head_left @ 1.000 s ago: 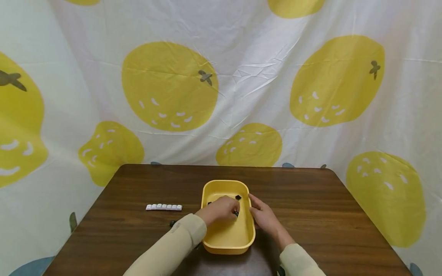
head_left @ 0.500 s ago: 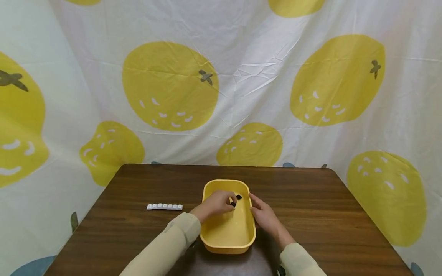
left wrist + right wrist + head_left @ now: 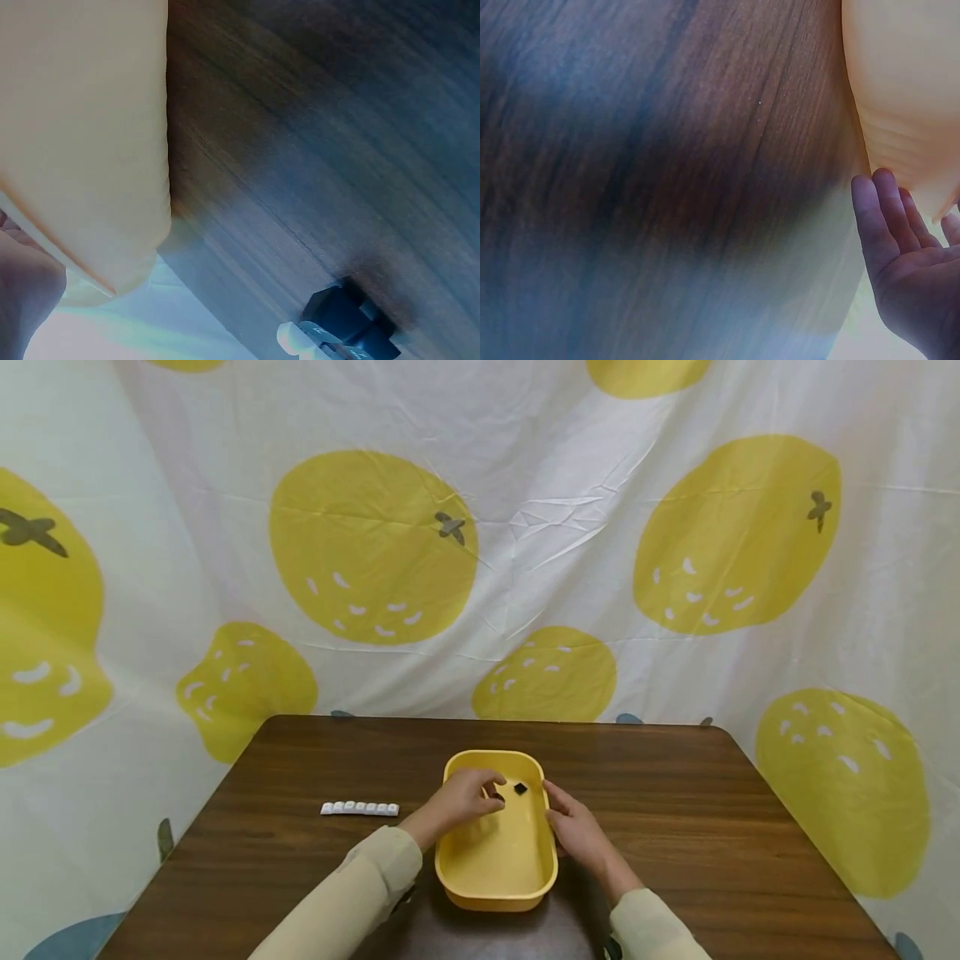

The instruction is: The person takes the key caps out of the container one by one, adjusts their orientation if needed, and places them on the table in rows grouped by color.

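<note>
My left hand [image 3: 459, 797] is inside the yellow plastic tray [image 3: 495, 893], pinching a small black keycap [image 3: 498, 797] mostly covered by its fingers. Another black keycap [image 3: 521, 788] lies on the tray floor, just right of those fingertips. Outside the right wall, my right hand [image 3: 581, 835] touches the tray; in the right wrist view the fingers [image 3: 889, 210] lie straight against the outer side. Only part of my left hand [image 3: 26, 292] shows over the rim in the left wrist view.
A row of several white keycaps [image 3: 360, 808] stands left of the tray on the dark wooden table [image 3: 675, 810]. Black keycaps [image 3: 341, 315] sit beside the white ones in the left wrist view. A lemon-patterned cloth [image 3: 540, 568] hangs behind the table.
My left hand has lifted and drawn back left within the tray, bringing the black keycap along. My right hand keeps its place at the tray wall.
</note>
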The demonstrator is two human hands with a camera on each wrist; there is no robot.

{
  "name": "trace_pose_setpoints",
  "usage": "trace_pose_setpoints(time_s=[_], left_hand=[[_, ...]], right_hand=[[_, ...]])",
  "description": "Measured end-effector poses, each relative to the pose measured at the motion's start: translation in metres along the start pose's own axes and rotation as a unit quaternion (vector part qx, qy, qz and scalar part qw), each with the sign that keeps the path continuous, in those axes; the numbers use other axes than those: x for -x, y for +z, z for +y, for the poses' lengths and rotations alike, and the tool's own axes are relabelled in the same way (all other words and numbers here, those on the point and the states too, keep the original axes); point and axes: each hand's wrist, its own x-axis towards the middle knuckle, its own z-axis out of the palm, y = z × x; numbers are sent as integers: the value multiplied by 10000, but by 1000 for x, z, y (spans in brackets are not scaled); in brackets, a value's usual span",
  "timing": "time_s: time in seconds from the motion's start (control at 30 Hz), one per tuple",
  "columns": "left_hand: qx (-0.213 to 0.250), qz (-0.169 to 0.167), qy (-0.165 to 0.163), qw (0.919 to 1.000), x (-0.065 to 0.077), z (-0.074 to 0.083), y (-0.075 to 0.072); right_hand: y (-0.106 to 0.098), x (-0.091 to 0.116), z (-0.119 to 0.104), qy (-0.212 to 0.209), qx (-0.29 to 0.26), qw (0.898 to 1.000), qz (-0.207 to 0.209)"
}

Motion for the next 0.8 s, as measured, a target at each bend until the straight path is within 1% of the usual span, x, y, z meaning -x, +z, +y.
trace_pose_setpoints(time_s=[0.1,0.17,0.27,0.43,0.6,0.8], left_hand=[[81,15,-65,9999,4,0,-5],[147,95,-88,9998,7,0,-9],[350,292,-124,9989,12,-1,-15],[526,656,-212,9962,23,-7,-25],[610,956,-428,9926,39,-15,-34],[787,1188,-802,9865,64,-29,-48]], right_hand=[[0,0,0,-22,0,10000,-6],[-1,1,0,-29,-19,10000,-19],[-2,1,-1,-33,-5,10000,-32],[-3,1,-2,-5,4,10000,-59],[-2,0,-1,23,-18,10000,-49],[-1,-1,1,54,14,10000,-57]])
